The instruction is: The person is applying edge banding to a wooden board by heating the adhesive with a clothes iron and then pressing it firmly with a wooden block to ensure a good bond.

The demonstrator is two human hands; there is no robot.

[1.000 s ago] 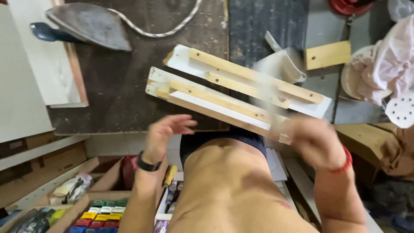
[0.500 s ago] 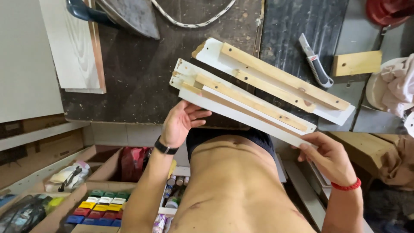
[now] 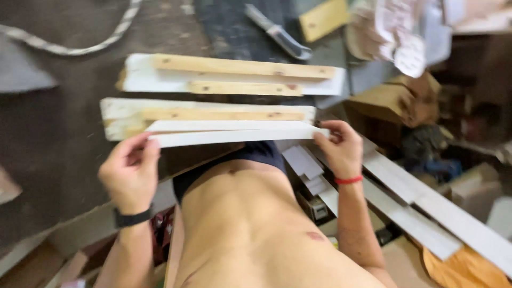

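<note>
Two framed panels (image 3: 229,74) lie on the dark surface (image 3: 64,138) at twelve o'clock, and below them a long white strip (image 3: 234,136) spans between the hands. Left hand (image 3: 130,173) pinches its nine o'clock end, right hand (image 3: 338,149) its three o'clock end; it looks thin, light and bendy, best held by both ends. Blur hides the clutter at two o'clock.

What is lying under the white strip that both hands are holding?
Under the white strip held by the left hand and right hand lies a white board with a wooden batten. Its near edge is covered.
</note>
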